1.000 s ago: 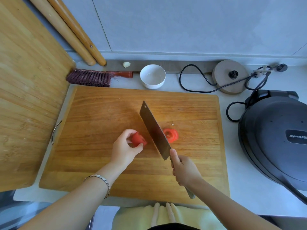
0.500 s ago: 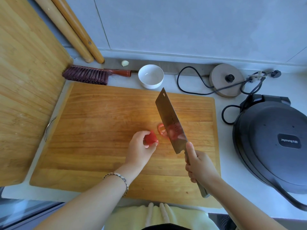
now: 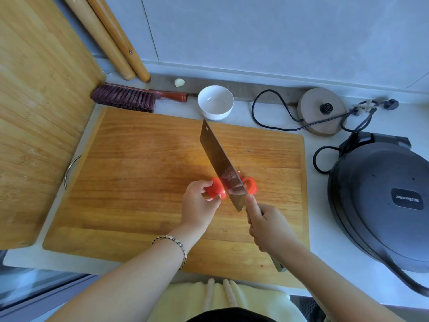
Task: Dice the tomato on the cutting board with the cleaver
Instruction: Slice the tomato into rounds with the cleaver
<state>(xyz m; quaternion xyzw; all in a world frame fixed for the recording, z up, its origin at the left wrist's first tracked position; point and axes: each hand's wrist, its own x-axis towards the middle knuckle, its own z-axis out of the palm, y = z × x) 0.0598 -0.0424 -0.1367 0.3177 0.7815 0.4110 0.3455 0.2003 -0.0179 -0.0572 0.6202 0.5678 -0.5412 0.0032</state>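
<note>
Cleaver (image 3: 221,168) back down btwn tomato (image 3: 216,188) & cut slice (image 3: 250,184), left hand (image 3: 199,203) grip pinching tomato, right hand (image 3: 267,225) wrapped on handle; next slice imo.

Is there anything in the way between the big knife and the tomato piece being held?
Nothing visible is. The cleaver, gripped by the right hand, has its blade right beside the tomato piece that the left hand pinches on the cutting board. A cut slice lies on the blade's other side.
</note>
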